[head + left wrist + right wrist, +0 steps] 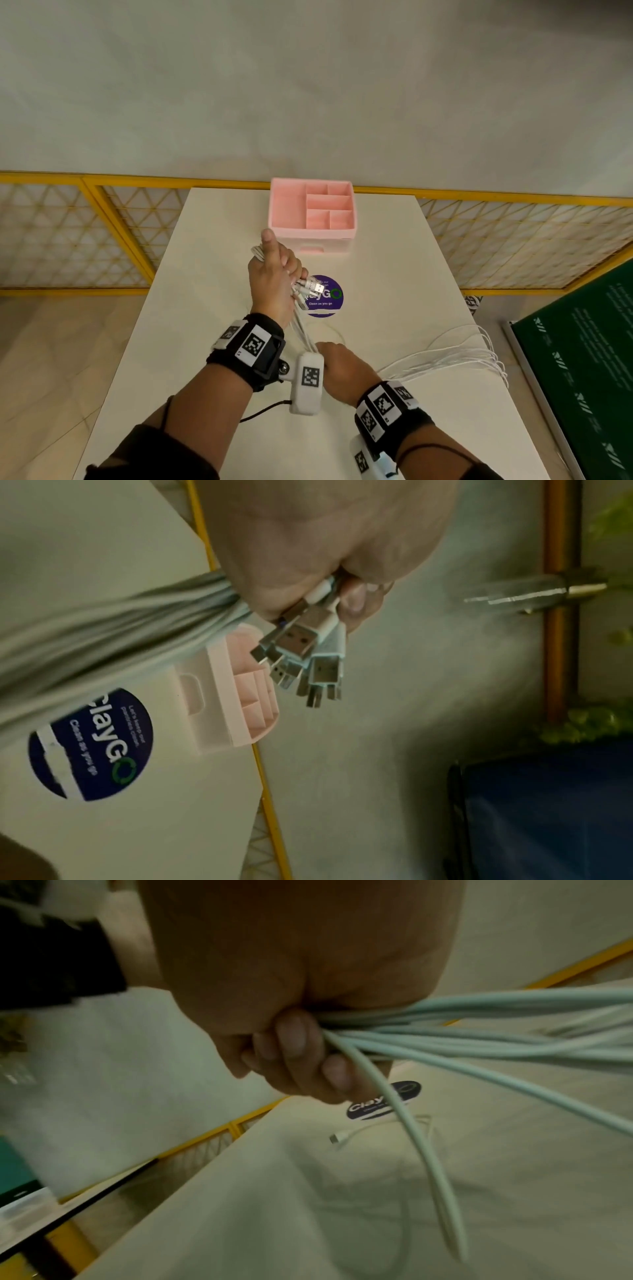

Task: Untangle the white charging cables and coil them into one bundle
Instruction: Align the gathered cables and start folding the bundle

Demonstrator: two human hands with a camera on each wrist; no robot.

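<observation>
Your left hand [272, 281] grips the white cables [445, 356] near their USB plugs [301, 647], fingers [356, 599] curled tight. Your right hand [346, 370] fists the strands above the counter [212, 342]. Only the right wrist view shows a loose connector [334, 1139] lying there.

Round dark blue sticker [90, 744] on the white table [154, 831]: reads "ClayGO", with "Clean as you go" beneath. Smaller lines on it too blurred to read. White print on the green board [579, 373]: illegible.
</observation>
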